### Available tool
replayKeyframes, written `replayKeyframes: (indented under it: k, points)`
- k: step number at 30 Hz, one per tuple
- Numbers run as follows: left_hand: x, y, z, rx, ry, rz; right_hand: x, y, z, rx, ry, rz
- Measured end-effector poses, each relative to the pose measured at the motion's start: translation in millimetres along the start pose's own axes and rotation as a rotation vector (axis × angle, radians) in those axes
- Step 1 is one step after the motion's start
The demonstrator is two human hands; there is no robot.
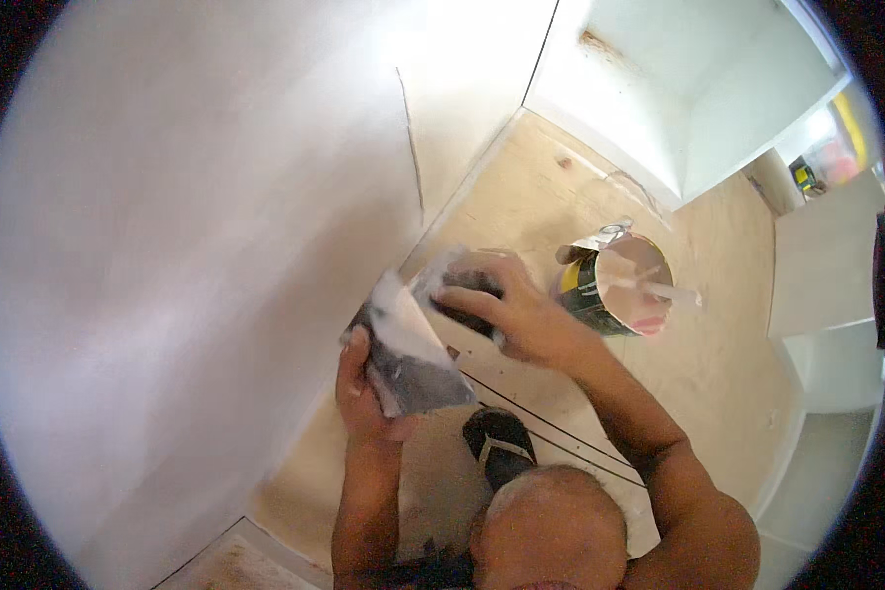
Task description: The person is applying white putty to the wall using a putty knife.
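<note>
Left grip (366, 391): your thumb and fingers clamp the broad blade (423, 382), frame centre; white paste (400, 313) on it.
Right grip (521, 305): wrapped round a dark tool (470, 307), just beside.
Handling: likely light, stiff; white paste probably soft, slippery. Hold clean edges.
Surface: pale wall (187, 197) left; wood floor (733, 344) right.
Room: bucket (582, 287) right of centre; white shelving (737, 108) upper right.

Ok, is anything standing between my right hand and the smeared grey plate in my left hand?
Nothing visible except the tool your right hand itself holds, close beside the grey plate in your left hand; blur hides whether they touch. The bucket stands off to the right, outside that gap.
</note>
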State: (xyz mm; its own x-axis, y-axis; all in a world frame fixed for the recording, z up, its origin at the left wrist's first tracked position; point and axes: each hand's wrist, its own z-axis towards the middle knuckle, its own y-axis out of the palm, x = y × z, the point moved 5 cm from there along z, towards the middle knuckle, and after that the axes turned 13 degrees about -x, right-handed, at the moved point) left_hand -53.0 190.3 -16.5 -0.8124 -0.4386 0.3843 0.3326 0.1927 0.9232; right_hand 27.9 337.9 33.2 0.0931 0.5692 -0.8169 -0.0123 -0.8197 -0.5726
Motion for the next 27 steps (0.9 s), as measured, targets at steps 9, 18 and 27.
replayKeyframes:
  k: [9, 18, 27]
  points:
    - [23, 25, -2, -0.527, 0.405, 1.346, 40, 76, -30, 0.299, 0.242, 1.971]
    - [17, -55, -40, -0.681, -0.498, 2.318, 120, 91, -23, 0.382, 0.338, 1.755]
    - [13, -77, -71, -0.413, -0.22, 2.085, 255, 113, 102, 0.644, 0.339, 1.491]
